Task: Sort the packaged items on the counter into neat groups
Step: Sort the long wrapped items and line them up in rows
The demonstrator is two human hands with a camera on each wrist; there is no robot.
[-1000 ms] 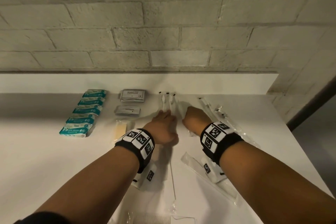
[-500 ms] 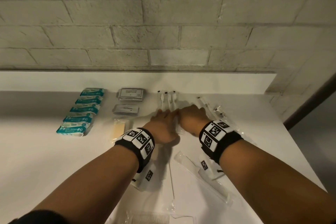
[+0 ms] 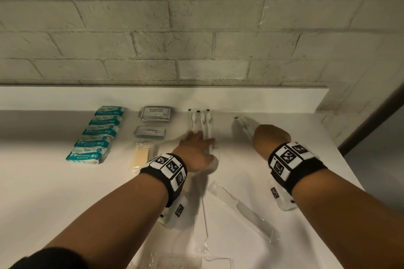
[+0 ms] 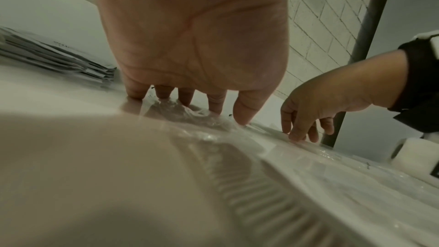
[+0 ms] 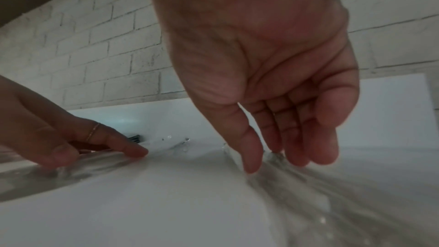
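Clear-wrapped white toothbrushes [image 3: 202,121] lie side by side at the back middle of the white counter [image 3: 54,192]. My left hand [image 3: 197,144] lies flat on their wrappers with straight fingers [image 4: 215,100]. To the right, my right hand [image 3: 270,137] hovers with relaxed fingers [image 5: 251,149] touching another wrapped toothbrush [image 3: 243,124]; it grips nothing. Wrapped combs lie nearer me: one [image 3: 242,209] between my forearms, one [image 3: 181,263] at the front edge.
Teal packets [image 3: 96,134] stand in a column at the left. Grey sachets [image 3: 155,113] and a yellowish wrapped item [image 3: 142,155] sit beside them. A brick wall [image 3: 196,28] rises behind the counter, and the counter's right edge [image 3: 349,172] drops off.
My right hand has moved away from the left hand to the right, onto the separate wrapped toothbrush. The left hand stays pressed on the toothbrush group.
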